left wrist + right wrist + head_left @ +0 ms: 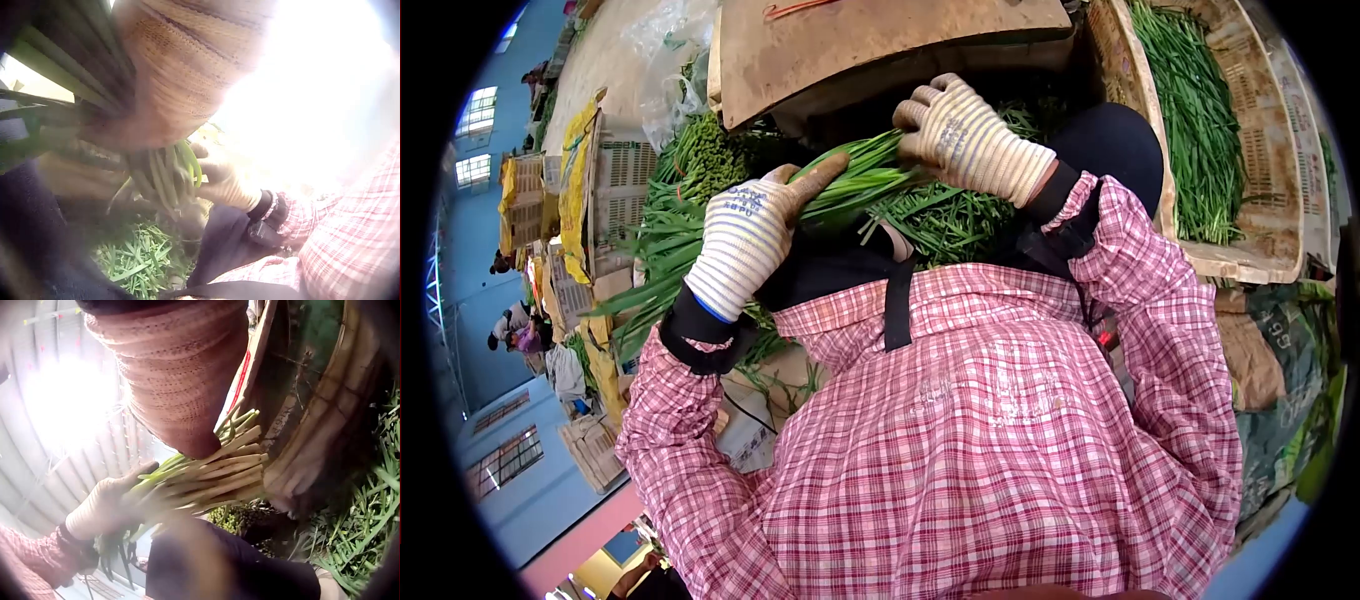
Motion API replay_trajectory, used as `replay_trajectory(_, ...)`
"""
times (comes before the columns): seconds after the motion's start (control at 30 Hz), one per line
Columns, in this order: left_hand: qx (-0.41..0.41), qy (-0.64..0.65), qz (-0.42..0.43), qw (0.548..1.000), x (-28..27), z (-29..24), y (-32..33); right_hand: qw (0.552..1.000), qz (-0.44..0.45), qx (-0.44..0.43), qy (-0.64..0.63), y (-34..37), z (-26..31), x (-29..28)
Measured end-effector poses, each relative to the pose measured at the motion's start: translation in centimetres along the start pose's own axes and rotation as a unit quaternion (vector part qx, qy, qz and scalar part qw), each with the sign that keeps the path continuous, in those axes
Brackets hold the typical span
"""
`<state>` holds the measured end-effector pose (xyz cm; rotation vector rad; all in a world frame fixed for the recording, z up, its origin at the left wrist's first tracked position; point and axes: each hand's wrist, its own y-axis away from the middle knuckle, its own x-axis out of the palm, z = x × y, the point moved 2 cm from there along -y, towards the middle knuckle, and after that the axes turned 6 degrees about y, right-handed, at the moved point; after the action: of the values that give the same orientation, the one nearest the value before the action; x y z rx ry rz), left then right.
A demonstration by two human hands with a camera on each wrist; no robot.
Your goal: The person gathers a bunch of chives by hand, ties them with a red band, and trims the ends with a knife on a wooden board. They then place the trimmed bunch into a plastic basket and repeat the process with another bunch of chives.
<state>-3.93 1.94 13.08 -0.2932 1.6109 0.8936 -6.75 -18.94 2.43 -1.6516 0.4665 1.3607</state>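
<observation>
A loose bunch of long, flat green leaves with pale, slender stem ends is held on the wearer's side of a worn, stained brown board with a curved edge. The left hand, in a ribbed cream knit glove with blue-grey stripes and soiled fingers, has its grip clamped round the leafy part, thumb along the blades. The right hand, gloved alike, is clamped on the bunch nearer its pale ends, fingers curled. Below the board, short glossy cut leaves lie in a tangle between dark-clothed legs; by its left corner are a dense heap of tiny green buds and crumpled clear plastic. Right of the board, a scuffed tan slatted crate cradles straight green stalks, with a dark green sack printed in white nearer the wearer. The pink-and-white checked shirt is thin and creased, a black strap hanging at its hem. Far left of the board stand stacked crates with yellow wrapping and a smooth blue wall with barred windows; overhead, a ribbed pale roof glares with light.
</observation>
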Motion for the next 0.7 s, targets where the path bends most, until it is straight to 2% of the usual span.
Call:
replay_trajectory(0.03,0.0,0.035,-0.007,0.999,-0.1,0.2,0.3,0.999,0.013,0.02,0.038,0.5,-1.2,-0.2)
replay_trajectory(0.07,0.002,0.032,-0.007,0.999,-0.1,0.6,0.7,0.986,0.096,0.081,0.114,0.9,-3.0,-0.1)
replay_trajectory(0.1,-0.019,0.091,-0.006,0.996,-0.1,1.2,1.1,0.952,0.167,0.188,0.175,1.9,-4.9,-0.4)
replay_trajectory(0.13,-0.041,0.15,-0.006,0.988,-0.1,1.5,1.4,0.899,0.233,0.29,0.232,2.6,-6.1,-0.9)
replay_trajectory(0.17,-0.059,0.172,-0.004,0.983,-0.1,1.5,1.4,0.899,0.231,0.291,0.233,2.7,-5.9,-0.9)
replay_trajectory(0.2,-0.059,0.172,-0.006,0.983,-0.4,1.3,1.3,0.939,0.121,0.299,0.117,2.7,-5.2,-1.1)
replay_trajectory(0.23,-0.068,0.19,0.004,0.979,-0.8,0.8,1.0,0.954,0.009,0.3,-0.004,2.8,-4.6,-1.5)
replay_trajectory(0.27,-0.077,0.206,0.018,0.975,-0.8,0.4,1.0,0.925,-0.022,0.267,-0.27,2.2,-3.8,-1.3)
replay_trajectory(0.3,-0.039,0.223,-0.001,0.974,-0.3,0.7,0.8,0.885,0.038,0.281,-0.368,2.2,-3.4,-0.9)
replay_trajectory(0.33,-0.038,0.221,-0.001,0.975,0.7,1.4,0.7,0.834,0.096,0.289,-0.46,2.1,-3.4,-0.4)
replay_trajectory(0.37,-0.021,0.315,-0.006,0.949,1.5,2.0,0.6,0.867,0.026,0.308,-0.39,2.6,-4.2,-0.8)
replay_trajectory(0.4,-0.007,0.407,-0.011,0.914,2.2,2.5,0.8,0.904,-0.025,0.363,-0.224,3.2,-5.6,0.0)
replay_trajectory(0.43,-0.01,0.406,-0.012,0.914,2.3,2.5,0.9,0.913,-0.083,0.343,-0.206,3.4,-5.5,-0.9)
replay_trajectory(0.47,-0.015,0.44,0.002,0.898,2.4,2.4,0.9,0.918,-0.141,0.321,-0.186,3.4,-5.3,-1.9)
replay_trajectory(0.5,-0.02,0.474,0.017,0.88,2.5,2.2,0.9,0.939,-0.145,0.23,-0.211,2.8,-4.2,-2.2)
replay_trajectory(0.53,-0.02,0.475,0.018,0.88,2.4,1.9,1.0,0.965,-0.113,0.194,-0.135,1.3,-1.3,-4.5)
replay_trajectory(0.57,-0.073,0.489,0.072,0.866,2.4,1.6,0.8,0.971,-0.138,0.139,-0.137,0.7,0.9,-4.6)
replay_trajectory(0.6,-0.125,0.5,0.125,0.848,2.3,1.3,0.6,0.973,-0.161,0.084,-0.139,0.6,2.3,-3.9)
replay_trajectory(0.63,-0.166,0.505,0.164,0.831,1.9,0.8,0.5,0.973,-0.161,0.088,-0.139,1.0,2.4,-2.6)
replay_trajectory(0.67,-0.166,0.503,0.167,0.831,2.0,0.7,0.7,0.932,-0.174,0.164,-0.271,1.3,1.8,-1.3)
replay_trajectory(0.7,-0.172,0.571,0.184,0.781,2.2,0.6,1.1,0.868,-0.184,0.236,-0.396,1.8,1.3,0.0)
